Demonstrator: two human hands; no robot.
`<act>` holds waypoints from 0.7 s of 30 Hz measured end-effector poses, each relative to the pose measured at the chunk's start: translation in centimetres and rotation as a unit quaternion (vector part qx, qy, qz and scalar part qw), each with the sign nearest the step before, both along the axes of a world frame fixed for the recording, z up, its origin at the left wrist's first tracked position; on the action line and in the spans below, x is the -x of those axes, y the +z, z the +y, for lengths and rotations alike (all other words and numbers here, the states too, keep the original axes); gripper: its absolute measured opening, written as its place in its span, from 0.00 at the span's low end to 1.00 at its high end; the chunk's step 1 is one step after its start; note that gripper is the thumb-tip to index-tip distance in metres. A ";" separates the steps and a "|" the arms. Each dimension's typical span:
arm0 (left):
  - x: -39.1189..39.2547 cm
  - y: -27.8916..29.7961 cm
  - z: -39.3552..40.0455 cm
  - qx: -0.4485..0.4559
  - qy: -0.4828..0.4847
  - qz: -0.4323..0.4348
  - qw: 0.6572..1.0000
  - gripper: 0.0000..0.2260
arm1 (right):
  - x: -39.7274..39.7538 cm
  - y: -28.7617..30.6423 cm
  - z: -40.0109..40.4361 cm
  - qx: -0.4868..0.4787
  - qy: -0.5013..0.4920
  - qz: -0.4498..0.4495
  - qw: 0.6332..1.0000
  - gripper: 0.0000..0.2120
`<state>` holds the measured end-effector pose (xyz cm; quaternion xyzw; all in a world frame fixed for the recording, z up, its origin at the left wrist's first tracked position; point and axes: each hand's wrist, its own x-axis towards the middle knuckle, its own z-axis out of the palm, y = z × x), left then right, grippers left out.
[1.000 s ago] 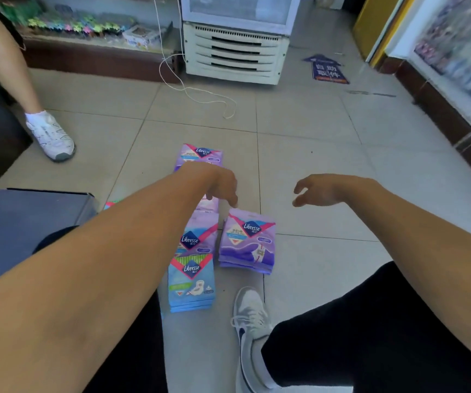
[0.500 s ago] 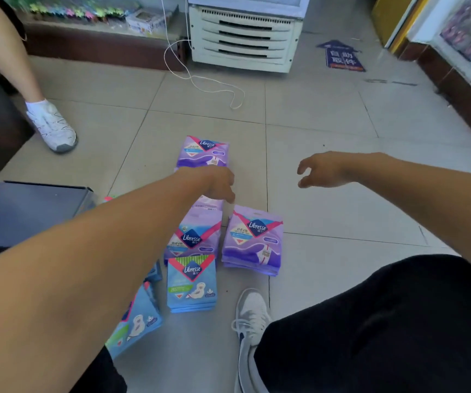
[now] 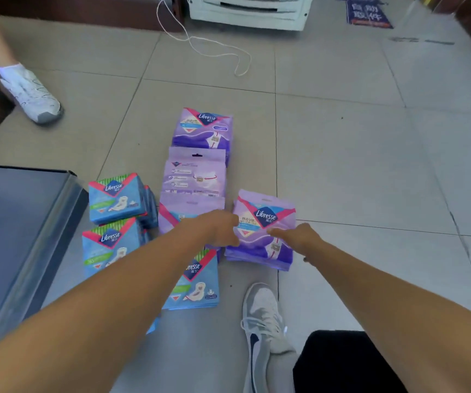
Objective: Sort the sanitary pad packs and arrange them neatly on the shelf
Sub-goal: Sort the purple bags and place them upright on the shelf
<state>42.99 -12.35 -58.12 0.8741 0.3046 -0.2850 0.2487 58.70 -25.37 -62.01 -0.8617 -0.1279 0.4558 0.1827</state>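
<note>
Reaching hands: both come down onto the near purple stack point(image 3: 262, 231), which serves as the landmark.
Left hand point(image 3: 217, 229): rests at that stack's left edge, knuckles up; fingers bent downward, so whether the grip pinches the packs I cannot tell.
Right hand point(image 3: 296, 239): lies on the stack's right half, fingers curled over the top pack; whether the grip has closed I cannot tell.
Near purple stack: flat, glossy plastic packs, soft-edged rectangles, pink V stripe and dark blue Libresse diamond, lying on the tiled floor point(image 3: 356, 165).
Purple row point(image 3: 197, 177): just left of the landmark and running away from the person; pale lilac packs overlapping, one showing its printed back with a barcode.
Far purple pack point(image 3: 204, 129): at the row's far end, face up.
Blue packs point(image 3: 115, 199): further left of the landmark, light blue with green striped corners, stacked in small piles.
Grey shoe point(image 3: 260, 316): just nearer than the landmark.
Grey bin point(image 3: 15, 236): far left, smooth and matte.
</note>
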 end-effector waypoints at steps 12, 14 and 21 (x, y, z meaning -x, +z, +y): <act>3.0 -0.9 0.0 -0.063 0.009 -0.037 0.997 0.20 | 0.7 -4.7 -0.9 -0.134 -0.147 0.080 0.977 0.19; 3.7 -1.1 0.1 -0.071 0.022 -0.045 0.996 0.22 | 0.7 -4.2 -1.3 -0.156 -0.166 0.106 0.968 0.15; 6.0 -1.3 1.1 -0.061 0.071 -0.045 0.995 0.20 | 0.0 -1.9 -2.6 -0.237 -0.227 0.207 0.922 0.14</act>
